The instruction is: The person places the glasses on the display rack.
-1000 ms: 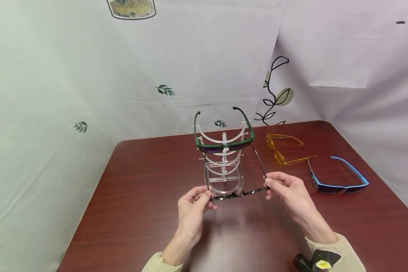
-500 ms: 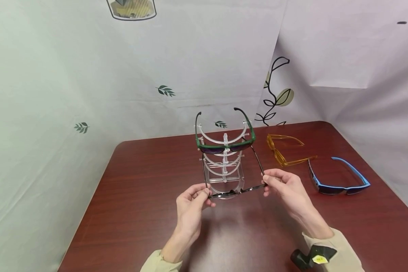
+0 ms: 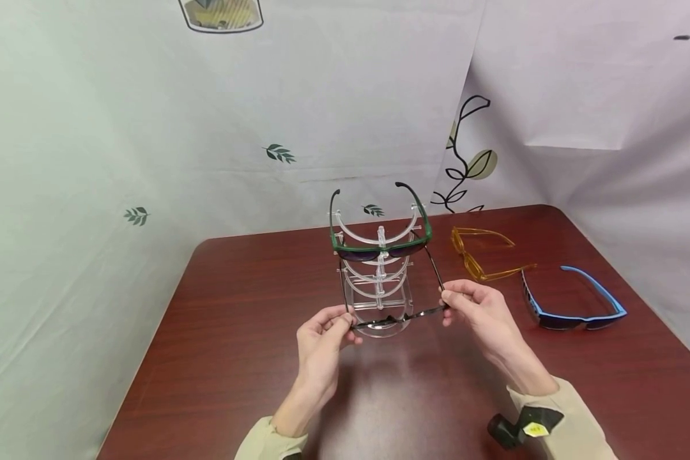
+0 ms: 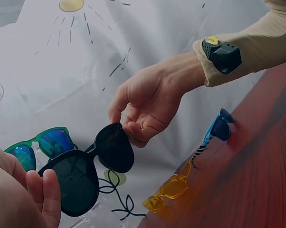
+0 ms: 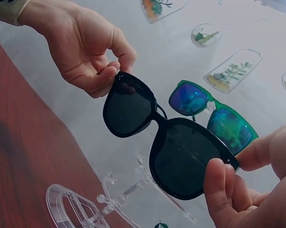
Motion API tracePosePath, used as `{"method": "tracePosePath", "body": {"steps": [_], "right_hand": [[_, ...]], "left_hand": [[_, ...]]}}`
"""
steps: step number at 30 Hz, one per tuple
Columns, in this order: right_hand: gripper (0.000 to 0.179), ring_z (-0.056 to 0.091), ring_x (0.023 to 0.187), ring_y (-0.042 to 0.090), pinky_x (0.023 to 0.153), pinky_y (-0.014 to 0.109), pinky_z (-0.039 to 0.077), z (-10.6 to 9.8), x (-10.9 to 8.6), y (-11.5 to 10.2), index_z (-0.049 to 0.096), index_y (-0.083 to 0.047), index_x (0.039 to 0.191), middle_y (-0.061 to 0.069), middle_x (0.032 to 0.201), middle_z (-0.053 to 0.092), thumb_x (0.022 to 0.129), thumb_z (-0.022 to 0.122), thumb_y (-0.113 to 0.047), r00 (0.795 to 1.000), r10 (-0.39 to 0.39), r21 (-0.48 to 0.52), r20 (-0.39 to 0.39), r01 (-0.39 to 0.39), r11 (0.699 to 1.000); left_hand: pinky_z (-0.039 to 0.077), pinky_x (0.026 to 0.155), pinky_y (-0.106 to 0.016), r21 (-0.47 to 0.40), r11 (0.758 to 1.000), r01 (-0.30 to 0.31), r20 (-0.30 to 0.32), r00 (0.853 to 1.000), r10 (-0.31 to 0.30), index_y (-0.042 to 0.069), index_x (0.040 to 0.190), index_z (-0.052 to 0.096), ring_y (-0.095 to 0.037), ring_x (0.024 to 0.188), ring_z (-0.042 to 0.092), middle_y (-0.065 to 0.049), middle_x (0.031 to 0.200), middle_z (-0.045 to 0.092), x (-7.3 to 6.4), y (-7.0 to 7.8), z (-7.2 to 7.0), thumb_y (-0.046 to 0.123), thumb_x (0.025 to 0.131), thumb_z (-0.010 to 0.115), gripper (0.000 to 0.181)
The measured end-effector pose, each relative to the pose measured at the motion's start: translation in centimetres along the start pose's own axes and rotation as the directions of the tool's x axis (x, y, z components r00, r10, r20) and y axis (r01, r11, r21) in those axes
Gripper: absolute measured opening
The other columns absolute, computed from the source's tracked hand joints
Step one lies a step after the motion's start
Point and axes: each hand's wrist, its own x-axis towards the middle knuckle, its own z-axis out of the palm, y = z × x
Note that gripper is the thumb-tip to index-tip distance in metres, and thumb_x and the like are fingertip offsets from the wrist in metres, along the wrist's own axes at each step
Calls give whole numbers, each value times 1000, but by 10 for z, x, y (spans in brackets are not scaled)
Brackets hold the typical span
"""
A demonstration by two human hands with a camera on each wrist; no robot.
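My left hand [image 3: 320, 348] and right hand [image 3: 484, 319] pinch opposite ends of black sunglasses [image 5: 178, 159], each near a hinge. The temples point away from me and reach toward a clear plastic display stand [image 3: 379, 291]. Large dark lenses show in both wrist views. On the stand's upper part sit green-framed sunglasses [image 3: 384, 250], temples pointing back, with mirrored blue-green lenses seen in the right wrist view. The black temple tips pass behind the green pair, so whether they touch the stand I cannot tell.
Right of the stand, yellow glasses [image 3: 468, 262] lie on the dark red table [image 3: 236, 319]. Nearer me are blue sunglasses [image 3: 581, 319] with striped temples. A white printed cloth [image 3: 322, 96] hangs behind the table.
Both hands have moved slightly forward, toward the stand, carrying the black sunglasses with them. The temples now reach farther under the green pair. The other glasses stay where they were.
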Motion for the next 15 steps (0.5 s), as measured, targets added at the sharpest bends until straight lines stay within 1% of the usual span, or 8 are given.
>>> {"method": "tracePosePath", "body": {"steps": [3,7,10,15], "right_hand": [[6,61,62,14,58,28,59,1,2,-1,64,5,99,8,81,66,96,61,1,1000,-1,-3,-1,1,1000],[6,61,63,14,58,28,59,1,5,-1,64,6,99,8,82,66,96,61,1,1000,-4,-6,0,4,1000],[6,60,63,14,58,28,59,2,7,-2,64,6,99,8,83,66,96,61,0,1000,-3,-9,-1,3,1000],[6,60,63,14,59,28,59,4,11,-5,64,6,99,9,83,66,96,62,0,1000,-1,-8,-1,1,1000]], "left_hand": [[57,54,-25,-6,1000,0,1,1000,0,-16,98,64,-10,55,55,-12,76,63,2,0,0,-11,86,61,14],[57,55,-25,-6,1000,-5,3,1000,5,-15,97,65,-10,54,55,-11,75,63,6,1,-1,-11,86,61,13],[57,55,-25,-7,1000,-12,3,1000,12,-16,98,65,-10,54,55,-11,76,64,8,3,-1,-12,86,60,13],[57,55,-25,-4,1000,-26,2,1000,26,-19,100,64,-10,54,55,-14,78,65,13,6,-1,-12,86,59,16]]}}
